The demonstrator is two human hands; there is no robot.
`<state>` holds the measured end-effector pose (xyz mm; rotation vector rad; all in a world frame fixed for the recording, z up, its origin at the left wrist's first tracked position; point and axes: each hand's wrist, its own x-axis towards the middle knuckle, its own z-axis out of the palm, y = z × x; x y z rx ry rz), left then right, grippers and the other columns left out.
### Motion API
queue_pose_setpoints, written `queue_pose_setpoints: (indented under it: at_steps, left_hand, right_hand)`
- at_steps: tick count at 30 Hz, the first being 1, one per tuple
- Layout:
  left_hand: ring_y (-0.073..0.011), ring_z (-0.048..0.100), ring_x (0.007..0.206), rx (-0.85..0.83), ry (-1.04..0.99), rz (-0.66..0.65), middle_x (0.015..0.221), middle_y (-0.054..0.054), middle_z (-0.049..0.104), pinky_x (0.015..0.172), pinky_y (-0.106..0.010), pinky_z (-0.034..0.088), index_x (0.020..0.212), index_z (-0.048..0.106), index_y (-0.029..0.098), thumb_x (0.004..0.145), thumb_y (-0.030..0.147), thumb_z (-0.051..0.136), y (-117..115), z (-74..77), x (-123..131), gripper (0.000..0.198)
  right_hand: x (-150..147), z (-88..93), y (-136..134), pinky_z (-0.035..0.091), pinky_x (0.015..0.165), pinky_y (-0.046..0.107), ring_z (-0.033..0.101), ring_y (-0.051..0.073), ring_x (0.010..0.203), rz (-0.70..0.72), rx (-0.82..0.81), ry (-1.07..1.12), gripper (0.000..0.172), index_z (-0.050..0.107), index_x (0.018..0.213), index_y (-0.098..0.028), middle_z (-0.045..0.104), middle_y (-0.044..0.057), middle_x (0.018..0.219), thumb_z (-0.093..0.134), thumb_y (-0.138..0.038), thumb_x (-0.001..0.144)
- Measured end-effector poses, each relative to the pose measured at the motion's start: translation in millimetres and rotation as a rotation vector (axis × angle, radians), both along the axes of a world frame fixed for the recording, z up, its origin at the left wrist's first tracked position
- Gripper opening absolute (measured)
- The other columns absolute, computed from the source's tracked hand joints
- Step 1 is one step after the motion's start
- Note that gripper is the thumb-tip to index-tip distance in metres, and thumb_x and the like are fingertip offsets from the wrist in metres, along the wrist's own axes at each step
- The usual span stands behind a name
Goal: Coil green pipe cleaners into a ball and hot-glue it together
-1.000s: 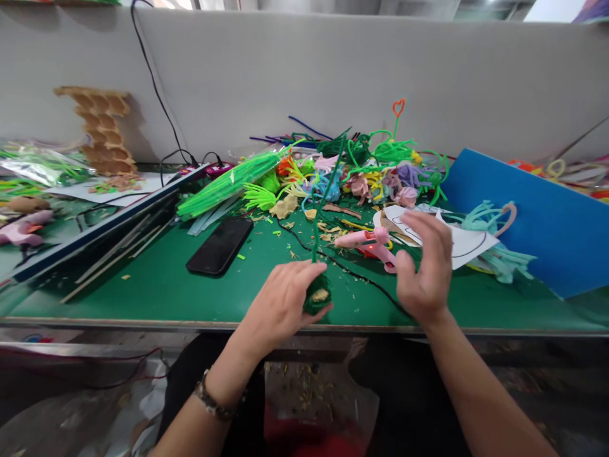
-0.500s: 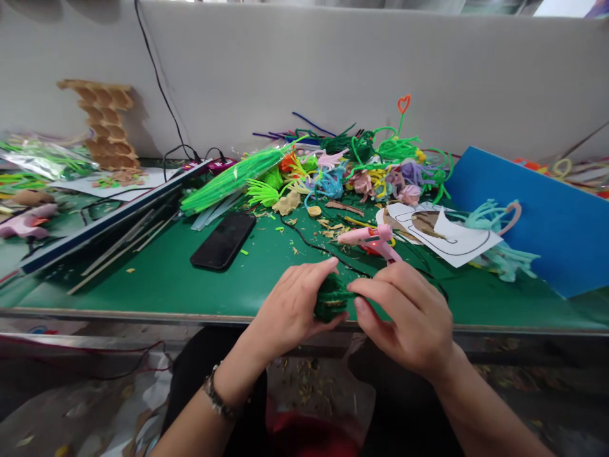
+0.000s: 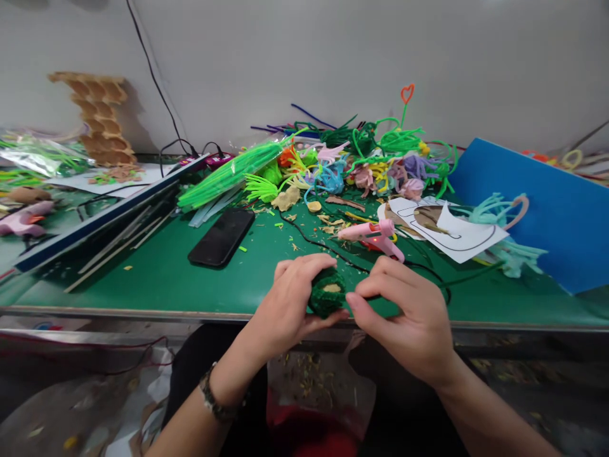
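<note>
My left hand (image 3: 291, 303) is wrapped round a small rounded piece covered in dark green pipe cleaner (image 3: 325, 301), near the table's front edge. A patch of tan (image 3: 332, 288) shows in its top. Just right of it, my right hand (image 3: 408, 320) pinches a dark green pipe cleaner strand (image 3: 476, 274) between thumb and forefinger. The strand's tail reaches out past the knuckles to the right. Beyond my hands lies a pink hot glue gun (image 3: 367, 231), its nozzle turned left.
A black phone (image 3: 222, 238) lies left on the green table (image 3: 157, 273). Pipe cleaners (image 3: 333, 174) in many colours heap against the wall. Cut white paper (image 3: 454, 235) and a leaning blue board (image 3: 537, 216) stand right. A black cord (image 3: 309, 239) crosses behind my hands.
The green piece has turned so its tan patch faces up. My right hand has drawn slightly away from it, and the strand's tail now shows at the right. The view has tilted down a little.
</note>
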<state>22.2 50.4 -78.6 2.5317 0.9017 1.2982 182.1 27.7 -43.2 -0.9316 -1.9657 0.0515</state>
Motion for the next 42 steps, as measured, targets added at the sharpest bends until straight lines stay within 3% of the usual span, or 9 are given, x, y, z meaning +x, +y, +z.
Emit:
queue_pose_setpoints:
  at_steps: [15, 19, 22, 29, 42]
  left_hand:
    - [-0.0201, 0.053, 0.097, -0.068, -0.130, -0.044, 0.104, -0.008, 0.055, 0.081, -0.034, 0.042, 0.118, 0.032, 0.024, 0.076, 0.032, 0.059, 2.4, -11.2, 4.6, 0.051]
    - [-0.0194, 0.052, 0.094, -0.143, -0.262, -0.102, 0.106, -0.008, 0.051, 0.082, -0.035, 0.044, 0.130, 0.021, 0.023, 0.077, 0.043, 0.055, 1.1, -17.0, 11.2, 0.066]
    - [-0.0197, 0.050, 0.094, -0.220, -0.398, -0.170, 0.107, -0.009, 0.049, 0.084, -0.036, 0.044, 0.132, 0.019, 0.021, 0.080, 0.049, 0.044, -2.0, -18.3, 14.7, 0.064]
    - [-0.0216, 0.051, 0.091, -0.440, -0.558, -0.164, 0.102, -0.007, 0.053, 0.078, -0.038, 0.048, 0.130, 0.024, 0.024, 0.083, 0.047, 0.034, -8.8, -18.6, 14.8, 0.053]
    - [-0.0183, 0.053, 0.082, -0.420, -0.642, -0.162, 0.089, -0.004, 0.056, 0.075, -0.034, 0.047, 0.125, 0.031, 0.024, 0.083, 0.043, 0.037, -9.5, -14.6, 16.4, 0.046]
  right_hand:
    - [-1.2, -6.2, 3.6, 0.028, 0.045, 0.020, 0.037, 0.007, 0.050, -0.048, -0.155, 0.050, 0.021, 0.045, 0.056, -0.018, 0.040, -0.005, 0.054, 0.058, -0.016, 0.073]
    - [-3.0, -9.6, 5.5, 0.027, 0.043, 0.019, 0.033, 0.006, 0.047, -0.010, -0.300, 0.127, 0.024, 0.038, 0.056, -0.018, 0.036, -0.007, 0.052, 0.055, -0.016, 0.073]
    - [-5.3, -13.5, 6.3, 0.028, 0.044, 0.019, 0.034, 0.006, 0.048, 0.068, -0.372, 0.175, 0.023, 0.037, 0.057, -0.018, 0.036, -0.007, 0.053, 0.051, -0.016, 0.076]
    - [-9.4, -22.2, 3.8, 0.031, 0.049, 0.019, 0.036, 0.006, 0.053, 0.236, -0.287, 0.241, 0.020, 0.039, 0.063, -0.019, 0.037, -0.006, 0.058, 0.046, -0.014, 0.081]
    - [-10.1, -20.0, -0.2, 0.031, 0.049, 0.021, 0.037, 0.008, 0.057, 0.297, -0.251, 0.172, 0.015, 0.039, 0.070, -0.019, 0.037, -0.004, 0.062, 0.040, -0.009, 0.081]
